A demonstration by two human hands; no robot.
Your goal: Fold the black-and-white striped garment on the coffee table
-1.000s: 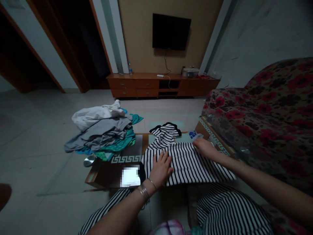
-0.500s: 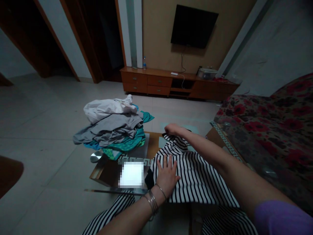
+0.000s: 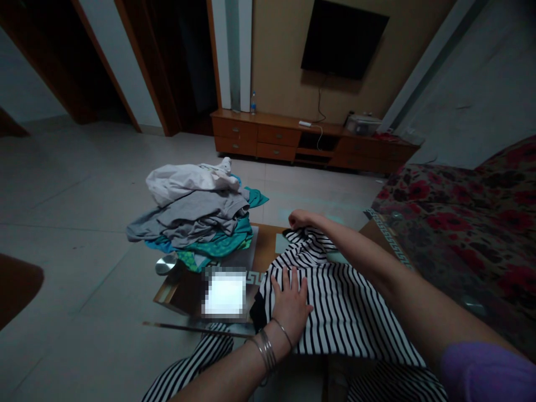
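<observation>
A black-and-white striped shirt (image 3: 347, 307) lies over the near part of the glass-topped table (image 3: 266, 240), its lower edge hanging at the front. My left hand (image 3: 291, 304), with bangles at the wrist, presses flat on the shirt, fingers spread. At the far side my right hand (image 3: 300, 219) is closed around a gathered striped part of the shirt, which rises a little off the table. The fingertips of that hand are partly hidden. A black trim (image 3: 258, 312) shows at the shirt's left edge.
A heap of clothes (image 3: 196, 215), white, grey and teal, sits on the table's left side, with a round metallic object (image 3: 166, 264) beside it. A flowered sofa (image 3: 456, 218) stands right. Behind are a low cabinet (image 3: 276, 139) and a television (image 3: 345, 39).
The view has shifted slightly. My left hand stays flat on the shirt, and my right hand keeps its grip on the bunched fabric, with little other movement.
</observation>
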